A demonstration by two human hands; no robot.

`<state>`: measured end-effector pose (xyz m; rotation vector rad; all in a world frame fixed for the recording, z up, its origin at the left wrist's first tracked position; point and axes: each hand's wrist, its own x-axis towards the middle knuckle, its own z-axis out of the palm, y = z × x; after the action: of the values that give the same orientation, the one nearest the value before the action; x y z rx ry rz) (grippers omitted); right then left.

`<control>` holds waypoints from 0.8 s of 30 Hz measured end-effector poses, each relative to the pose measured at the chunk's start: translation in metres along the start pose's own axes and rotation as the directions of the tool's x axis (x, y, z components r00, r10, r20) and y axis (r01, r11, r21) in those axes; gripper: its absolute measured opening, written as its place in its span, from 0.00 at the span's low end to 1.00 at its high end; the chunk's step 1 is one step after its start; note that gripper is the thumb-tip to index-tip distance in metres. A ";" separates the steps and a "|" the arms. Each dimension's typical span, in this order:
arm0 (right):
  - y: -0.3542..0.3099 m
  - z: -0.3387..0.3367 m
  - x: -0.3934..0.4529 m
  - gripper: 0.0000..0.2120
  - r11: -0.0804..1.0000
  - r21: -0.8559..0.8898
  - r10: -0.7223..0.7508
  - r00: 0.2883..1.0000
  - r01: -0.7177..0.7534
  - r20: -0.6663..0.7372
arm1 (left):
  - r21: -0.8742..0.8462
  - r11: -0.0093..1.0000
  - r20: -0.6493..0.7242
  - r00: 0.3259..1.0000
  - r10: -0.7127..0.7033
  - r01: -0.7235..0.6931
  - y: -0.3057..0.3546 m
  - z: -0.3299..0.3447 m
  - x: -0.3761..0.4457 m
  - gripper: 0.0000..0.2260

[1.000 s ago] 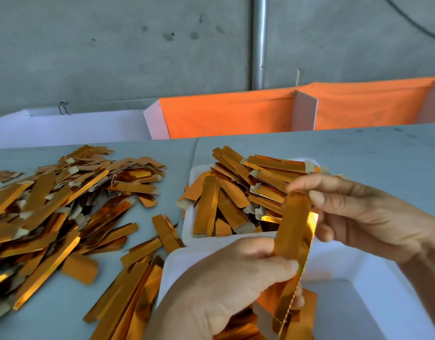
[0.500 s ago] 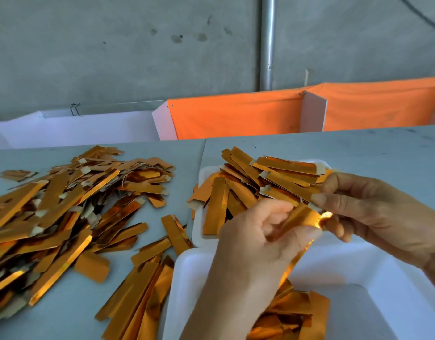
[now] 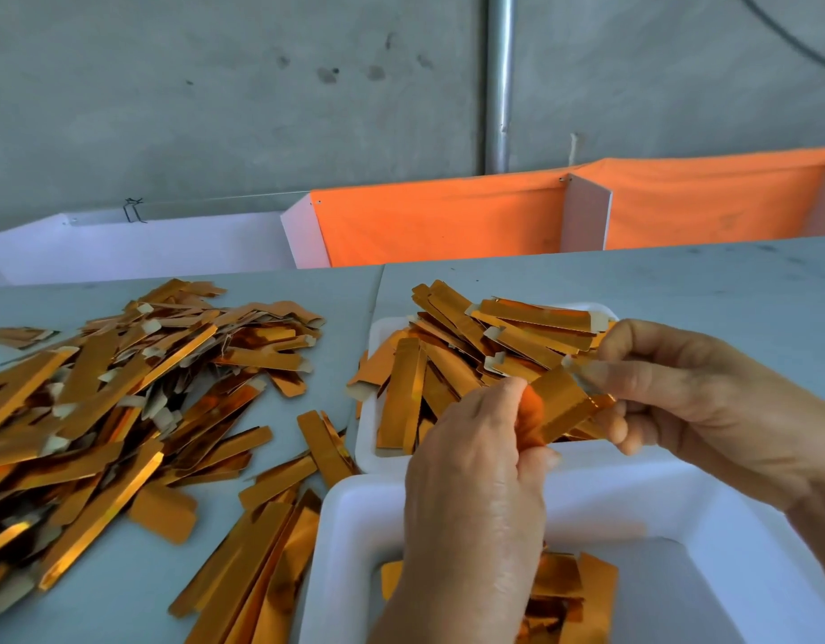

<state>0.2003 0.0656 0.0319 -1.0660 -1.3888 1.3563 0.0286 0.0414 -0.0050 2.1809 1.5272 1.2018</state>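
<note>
Across the grey worktop (image 3: pixel 680 290), right of the heap of gold strips (image 3: pixel 99 402), the white tray (image 3: pixel 355 527) sits at lower centre, and above it the left hand (image 3: pixel 475 495) and right hand (image 3: pixel 708 402) each keep a pinching grip on one gold strip (image 3: pixel 564 406), now tipped nearly level where a second ago it stood upright.

Bright, diffuse daylight; no single source evident. Shadows soft and short beneath foil strips (image 3: pixel 122 411) on bench (image 3: pixel 680 290). Mirror glare along strip edges in left pile. Slight motion blur on held strip (image 3: pixel 559 402). Wide-angle bowing of bench edges toward frame corners.
</note>
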 end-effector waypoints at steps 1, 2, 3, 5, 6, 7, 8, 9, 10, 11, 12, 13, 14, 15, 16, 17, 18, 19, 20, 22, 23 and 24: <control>0.000 0.001 0.000 0.06 1.000 0.010 0.018 1.000 -0.018 0.011 | 0.002 1.000 -0.008 1.000 0.007 -0.007 0.001 -0.001 0.000 0.21; -0.001 0.001 0.000 0.06 0.999 0.020 0.038 0.999 -0.038 0.019 | 0.017 1.000 -0.014 1.000 0.015 -0.015 0.001 -0.001 0.001 0.22; -0.001 0.001 -0.001 0.06 0.998 0.030 0.057 0.998 -0.057 0.021 | 0.051 0.998 -0.013 0.999 0.033 -0.033 0.003 -0.001 0.001 0.23; 0.000 0.001 -0.001 0.08 0.995 0.052 0.090 0.996 -0.091 0.017 | 0.166 0.983 -0.015 0.996 0.087 -0.083 0.002 -0.002 0.003 0.24; 0.000 0.001 0.000 0.09 0.993 0.058 0.105 0.994 -0.105 0.017 | 0.200 0.975 -0.009 0.995 0.101 -0.097 0.001 -0.001 0.004 0.24; -0.001 0.002 0.000 0.10 0.992 0.056 0.115 0.993 -0.116 0.021 | 0.229 0.967 -0.015 0.993 0.118 -0.112 0.001 0.000 0.005 0.25; 0.000 0.002 0.000 0.10 0.991 0.046 0.121 0.992 -0.122 0.023 | 0.250 0.960 -0.016 0.991 0.130 -0.122 0.001 0.001 0.005 0.25; 0.000 0.003 0.001 0.10 0.992 0.033 0.123 0.992 -0.123 0.019 | 0.274 0.953 -0.012 0.990 0.139 -0.130 0.001 0.002 0.005 0.25; 0.000 0.003 0.001 0.10 0.992 0.025 0.120 0.993 -0.120 0.010 | 0.299 0.944 -0.009 0.988 0.151 -0.142 -0.001 0.004 0.005 0.26; 0.001 0.003 0.001 0.10 0.993 0.022 0.115 0.993 -0.115 -0.002 | 0.326 0.933 -0.009 0.987 0.161 -0.150 -0.002 0.005 0.004 0.26; 0.002 0.003 0.002 0.10 0.994 0.019 0.110 0.994 -0.110 -0.013 | 0.346 0.927 0.000 0.988 0.155 -0.145 -0.001 0.005 0.003 0.26; 0.003 0.003 0.002 0.11 0.994 0.016 0.109 0.994 -0.109 -0.018 | 0.347 0.927 0.002 0.989 0.147 -0.139 0.000 0.005 0.003 0.27; 0.004 0.003 0.002 0.12 0.994 0.013 0.113 0.993 -0.113 -0.015 | 0.339 0.932 -0.008 0.990 0.139 -0.128 -0.001 0.007 0.002 0.27; 0.004 0.003 0.002 0.12 0.992 0.014 0.123 0.992 -0.123 -0.004 | 0.326 0.938 -0.017 0.992 0.128 -0.115 -0.002 0.008 0.002 0.27; 0.005 0.002 0.002 0.13 0.991 0.018 0.133 0.991 -0.133 0.009 | 0.302 0.948 -0.012 0.994 0.108 -0.099 -0.001 0.007 0.002 0.27; 0.005 0.001 0.002 0.12 0.990 0.018 0.137 0.990 -0.137 0.019 | 0.271 0.958 0.008 0.996 0.090 -0.088 0.001 0.003 0.003 0.26; 0.006 0.000 0.002 0.11 0.991 0.010 0.130 0.991 -0.130 0.022 | 0.218 0.974 0.045 0.998 0.048 -0.057 0.003 -0.001 0.004 0.23; 0.006 -0.001 0.002 0.09 0.994 -0.005 0.113 0.993 -0.113 0.018 | 0.155 0.988 0.083 0.997 -0.001 -0.012 0.005 -0.003 0.006 0.19; 0.006 -0.002 0.002 0.07 0.996 -0.020 0.089 0.996 -0.089 0.011 | 0.113 0.993 0.080 0.997 -0.022 0.013 0.004 -0.004 0.005 0.14; 0.007 -0.001 0.003 0.06 0.999 -0.011 0.042 0.999 -0.042 -0.026 | 0.097 0.995 0.064 0.998 -0.021 0.015 0.002 -0.007 0.002 0.08; 0.008 -0.001 0.004 0.07 1.000 0.018 0.023 0.998 -0.022 -0.061 | 0.139 0.990 0.076 0.997 -0.015 0.005 0.003 -0.008 0.003 0.07; 0.009 -0.001 0.004 0.08 0.999 0.044 0.001 0.995 0.003 -0.102 | 0.192 0.981 0.065 0.998 0.013 -0.026 0.004 -0.010 0.003 0.10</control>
<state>0.2002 0.0702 0.0234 -1.0899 -1.2790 1.3077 0.0242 0.0400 0.0054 2.3352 1.6617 1.0177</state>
